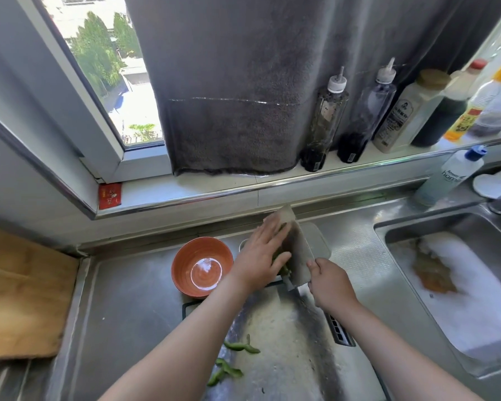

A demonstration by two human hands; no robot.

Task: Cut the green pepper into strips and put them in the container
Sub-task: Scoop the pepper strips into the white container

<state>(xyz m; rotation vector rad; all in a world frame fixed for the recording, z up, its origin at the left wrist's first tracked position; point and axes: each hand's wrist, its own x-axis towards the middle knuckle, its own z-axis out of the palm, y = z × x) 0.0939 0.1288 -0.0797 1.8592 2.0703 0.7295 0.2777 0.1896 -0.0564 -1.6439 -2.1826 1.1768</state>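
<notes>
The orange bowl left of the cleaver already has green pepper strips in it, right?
Not quite. In the head view the orange bowl sits left of the cleaver, but it holds no pepper. The left hand presses pepper pieces against the blade, the right hand grips the cleaver, and a few strips lie on the board nearer the person.

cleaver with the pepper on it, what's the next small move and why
Probably swing the cleaver left over the orange bowl and let the pepper strips slide in: the left hand presses them against the blade, the right hand grips it, and the bowl sits just beside them.
</notes>
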